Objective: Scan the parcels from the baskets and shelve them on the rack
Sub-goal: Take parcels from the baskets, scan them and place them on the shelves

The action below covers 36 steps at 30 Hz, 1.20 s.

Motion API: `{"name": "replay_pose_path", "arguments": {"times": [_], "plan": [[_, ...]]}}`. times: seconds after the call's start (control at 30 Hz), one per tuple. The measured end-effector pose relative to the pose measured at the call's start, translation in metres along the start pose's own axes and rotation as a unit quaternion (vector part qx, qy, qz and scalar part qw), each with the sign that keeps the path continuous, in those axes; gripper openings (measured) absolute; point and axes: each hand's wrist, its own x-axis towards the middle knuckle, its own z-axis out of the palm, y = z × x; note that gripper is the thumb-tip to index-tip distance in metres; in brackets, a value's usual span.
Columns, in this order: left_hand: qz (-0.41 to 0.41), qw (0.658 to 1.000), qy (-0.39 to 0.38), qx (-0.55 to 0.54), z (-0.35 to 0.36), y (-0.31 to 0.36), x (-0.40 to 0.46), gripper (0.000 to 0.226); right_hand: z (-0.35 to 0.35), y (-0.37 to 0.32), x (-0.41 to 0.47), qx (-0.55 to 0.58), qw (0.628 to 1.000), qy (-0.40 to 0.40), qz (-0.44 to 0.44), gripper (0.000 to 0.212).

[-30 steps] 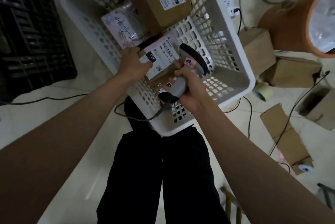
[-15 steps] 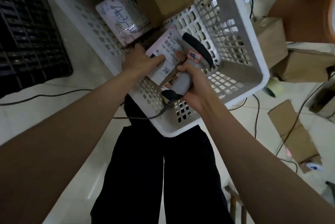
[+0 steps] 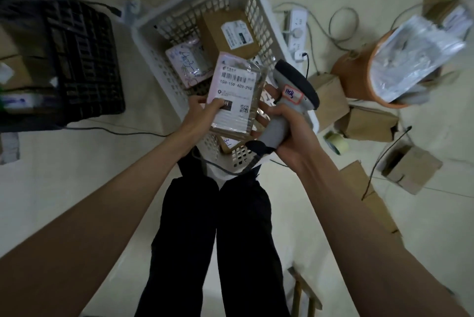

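My left hand (image 3: 202, 112) grips a small flat parcel (image 3: 234, 93) with a white barcode label, lifted above the near end of the white basket (image 3: 266, 21). My right hand (image 3: 287, 126) holds a grey handheld scanner (image 3: 295, 85) by its handle, its dark head just right of the parcel; the fingers also touch the parcel's right edge. Inside the basket lie a brown box (image 3: 229, 33) with a label, a soft parcel (image 3: 188, 62) with handwriting, and another box (image 3: 230, 143) partly hidden under the lifted parcel.
A black crate (image 3: 77, 65) stands at the left. An orange bin (image 3: 384, 70) with a clear liner is at the right, with cardboard boxes (image 3: 369, 121), tape roll (image 3: 338, 140), power strip (image 3: 297, 29) and cables on the floor. My legs (image 3: 218, 239) are below.
The parcel has been lifted out of the basket by my left hand and turned label up. The scanner rose alongside it, and the view pulled back from the basket.
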Motion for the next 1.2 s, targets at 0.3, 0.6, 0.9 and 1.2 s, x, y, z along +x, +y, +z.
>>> {"name": "replay_pose_path", "arguments": {"times": [0.3,0.6,0.9,1.2], "plan": [[0.026,0.992,0.035,-0.114,-0.056,0.052,-0.185,0.052,0.081,-0.055,-0.168,-0.102,0.990,-0.099,-0.012,0.049],[0.108,0.965,0.083,-0.223,-0.133,0.047,-0.375,0.054,0.171,-0.052,-0.318,-0.224,0.947,-0.226,-0.032,0.040],[0.160,0.904,0.198,-0.343,-0.208,-0.058,-0.515,0.058,0.257,0.062,-0.410,-0.347,0.887,-0.303,-0.039,0.039],[0.182,0.831,0.299,-0.433,-0.248,-0.187,-0.631,0.065,0.305,0.197,-0.520,-0.449,0.811,-0.367,-0.079,0.037]]}}
